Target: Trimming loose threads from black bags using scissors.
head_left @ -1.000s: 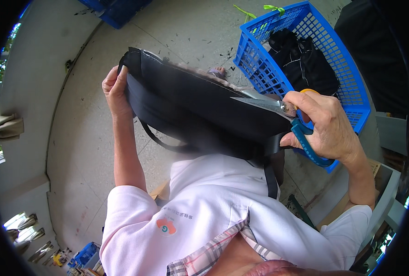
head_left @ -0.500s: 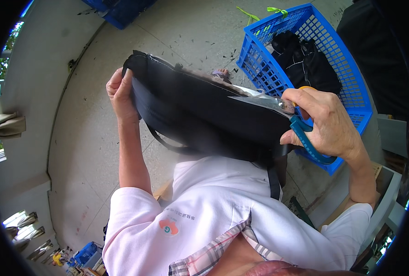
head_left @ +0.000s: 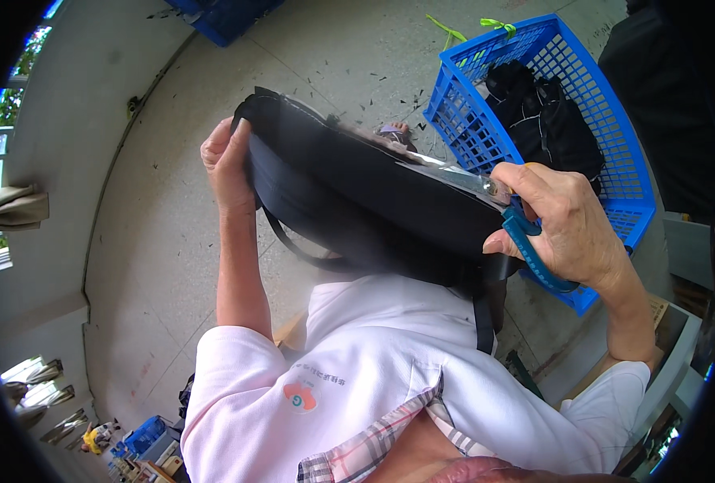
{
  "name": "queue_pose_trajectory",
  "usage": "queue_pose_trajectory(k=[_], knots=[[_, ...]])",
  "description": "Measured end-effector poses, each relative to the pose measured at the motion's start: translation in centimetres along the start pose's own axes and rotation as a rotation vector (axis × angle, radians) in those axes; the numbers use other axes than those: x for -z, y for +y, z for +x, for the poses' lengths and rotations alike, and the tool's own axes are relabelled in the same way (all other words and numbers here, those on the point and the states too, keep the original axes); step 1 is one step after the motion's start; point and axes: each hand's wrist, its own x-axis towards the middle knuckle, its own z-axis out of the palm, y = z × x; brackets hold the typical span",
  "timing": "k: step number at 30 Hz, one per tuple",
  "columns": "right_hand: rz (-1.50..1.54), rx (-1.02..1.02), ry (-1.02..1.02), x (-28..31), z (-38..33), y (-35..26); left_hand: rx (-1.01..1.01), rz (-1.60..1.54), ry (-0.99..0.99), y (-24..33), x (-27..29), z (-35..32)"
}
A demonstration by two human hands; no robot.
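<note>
R hand, curled, grips scissors, blades now closer together: cut's prob. advancing; L hand pinches strapped black fabric to its R.

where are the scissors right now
In the head view, the scissors are right of centre, in the right hand, blades along the upper edge of the black fabric piece.

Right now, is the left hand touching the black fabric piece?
Touching. The head view shows the left hand gripping the black fabric piece by its left end.
</note>
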Motion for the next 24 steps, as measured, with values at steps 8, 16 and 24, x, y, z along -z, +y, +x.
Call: queue_pose_trajectory(k=[8, 16, 24], knots=[[-0.044, 0.063, 0.055, -0.9, 0.6, 0.3, 0.028, 0.087, 0.061, -0.2, 0.3, -0.1], [-0.028, 0.022, 0.041, -0.9, 1.2, -0.3, 0.026, 0.117, 0.093, -0.2, 0.2, -0.5], [-0.070, 0.083, 0.052, -1.7, 1.7, -0.1, 0.026, 0.053, 0.123, -0.5, -0.1, -1.3]])
